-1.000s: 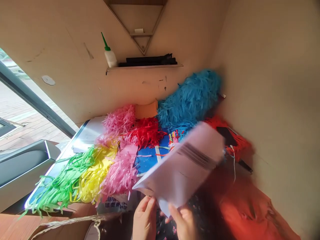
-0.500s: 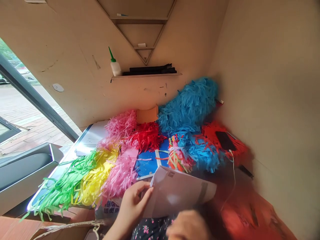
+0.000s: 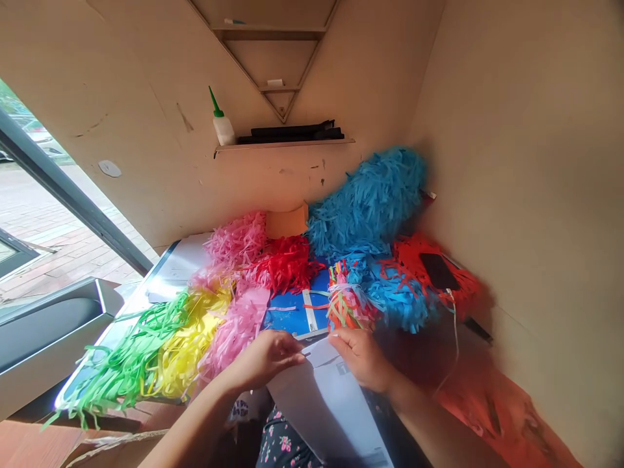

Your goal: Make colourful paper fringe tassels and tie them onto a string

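Observation:
A white sheet of paper [image 3: 322, 396], printed in places, hangs over my lap in front of the table edge. My left hand [image 3: 277, 354] pinches its upper left corner between thumb and fingers. At the upper right edge my right hand [image 3: 361, 357] is closed on the same sheet. The top of the paper looks folded or bent between the two hands. Just beyond it lies a tied bundle of mixed-colour paper strips [image 3: 347, 302] on the blue table [image 3: 287, 315].
Paper fringe lies in heaps: green [image 3: 141, 344], yellow [image 3: 192, 344], pink [image 3: 238, 318], red [image 3: 287, 263] and blue [image 3: 375, 201]. A black phone [image 3: 439, 271] with a white cable rests on red-orange fringe at right. A glue bottle [image 3: 224, 128] stands on the wall shelf [image 3: 287, 144].
My right hand has come up from the lap and taken hold of the sheet's top edge. The sheet has swung from sideways to hanging down toward me.

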`<state>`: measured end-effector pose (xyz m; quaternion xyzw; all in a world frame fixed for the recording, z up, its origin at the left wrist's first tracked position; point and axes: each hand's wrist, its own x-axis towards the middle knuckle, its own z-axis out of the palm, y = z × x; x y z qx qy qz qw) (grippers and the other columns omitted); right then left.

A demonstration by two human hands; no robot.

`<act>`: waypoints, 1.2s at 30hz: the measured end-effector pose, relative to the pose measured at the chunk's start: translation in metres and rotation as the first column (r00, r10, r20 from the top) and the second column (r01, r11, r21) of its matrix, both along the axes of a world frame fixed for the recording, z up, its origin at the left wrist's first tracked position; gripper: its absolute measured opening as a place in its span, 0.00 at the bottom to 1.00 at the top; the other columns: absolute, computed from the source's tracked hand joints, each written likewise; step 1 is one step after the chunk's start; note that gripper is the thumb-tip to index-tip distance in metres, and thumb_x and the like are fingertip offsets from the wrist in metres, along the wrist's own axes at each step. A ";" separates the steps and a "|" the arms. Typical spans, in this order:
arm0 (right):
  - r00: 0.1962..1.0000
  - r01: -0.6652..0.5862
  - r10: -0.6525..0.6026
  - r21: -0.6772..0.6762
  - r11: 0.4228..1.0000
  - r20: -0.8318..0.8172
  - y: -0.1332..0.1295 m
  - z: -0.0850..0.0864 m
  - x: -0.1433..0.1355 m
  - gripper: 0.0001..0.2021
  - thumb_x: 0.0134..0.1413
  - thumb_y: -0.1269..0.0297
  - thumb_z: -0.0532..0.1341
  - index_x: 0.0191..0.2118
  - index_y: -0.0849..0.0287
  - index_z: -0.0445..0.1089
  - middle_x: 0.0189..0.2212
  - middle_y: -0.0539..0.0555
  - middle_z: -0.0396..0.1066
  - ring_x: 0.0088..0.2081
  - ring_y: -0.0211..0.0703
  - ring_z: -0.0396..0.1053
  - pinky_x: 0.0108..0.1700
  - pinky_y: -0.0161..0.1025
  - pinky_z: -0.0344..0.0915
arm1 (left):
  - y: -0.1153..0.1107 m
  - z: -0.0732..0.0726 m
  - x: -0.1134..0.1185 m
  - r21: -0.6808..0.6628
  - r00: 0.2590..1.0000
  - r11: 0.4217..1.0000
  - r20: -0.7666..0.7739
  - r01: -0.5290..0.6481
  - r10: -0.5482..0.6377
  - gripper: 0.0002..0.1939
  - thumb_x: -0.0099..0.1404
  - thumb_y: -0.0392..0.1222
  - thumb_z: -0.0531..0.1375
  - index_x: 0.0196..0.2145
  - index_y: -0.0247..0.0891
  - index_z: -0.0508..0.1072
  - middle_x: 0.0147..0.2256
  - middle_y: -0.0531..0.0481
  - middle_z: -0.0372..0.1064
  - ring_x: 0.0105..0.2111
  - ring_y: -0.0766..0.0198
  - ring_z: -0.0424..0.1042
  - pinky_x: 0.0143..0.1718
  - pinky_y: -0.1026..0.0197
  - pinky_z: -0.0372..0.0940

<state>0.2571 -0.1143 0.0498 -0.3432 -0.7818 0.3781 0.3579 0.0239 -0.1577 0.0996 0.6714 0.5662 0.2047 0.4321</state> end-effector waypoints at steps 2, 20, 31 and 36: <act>0.998 0.066 -0.066 0.042 0.997 -0.001 0.001 -0.005 0.001 0.21 0.66 0.57 0.51 0.21 0.59 0.57 0.18 0.45 0.52 0.24 0.34 0.52 0.28 0.35 0.47 | 0.002 -0.011 -0.001 0.007 0.999 1.000 -0.038 0.003 -0.003 0.22 0.60 0.59 0.60 0.28 0.35 0.77 0.26 0.51 0.72 0.28 0.64 0.66 0.29 0.64 0.58; 0.997 0.046 -0.031 -0.239 0.970 0.065 0.008 -0.010 0.006 0.19 0.59 0.55 0.55 0.20 0.56 0.52 0.19 0.45 0.49 0.23 0.35 0.50 0.25 0.34 0.47 | 0.007 -0.032 0.011 0.019 0.990 0.992 0.064 -0.128 0.126 0.17 0.58 0.54 0.61 0.26 0.36 0.76 0.26 0.50 0.72 0.29 0.62 0.68 0.29 0.64 0.60; 0.995 0.090 -0.095 -0.402 0.911 0.006 0.005 -0.027 -0.001 0.18 0.55 0.49 0.63 0.32 0.62 0.74 0.24 0.52 0.70 0.29 0.42 0.67 0.29 0.33 0.63 | 0.011 -0.045 0.004 0.043 0.989 0.990 0.076 -0.133 0.129 0.20 0.64 0.57 0.57 0.27 0.38 0.78 0.28 0.48 0.75 0.30 0.59 0.71 0.30 0.64 0.63; 0.999 0.000 -0.026 -0.482 0.876 -0.048 0.001 -0.036 0.004 0.20 0.57 0.49 0.61 0.41 0.62 0.78 0.34 0.56 0.77 0.40 0.52 0.73 0.41 0.41 0.70 | 0.016 -0.047 0.003 0.079 0.994 0.992 0.067 -0.094 0.089 0.20 0.65 0.55 0.56 0.28 0.39 0.79 0.28 0.48 0.76 0.29 0.60 0.71 0.31 0.64 0.63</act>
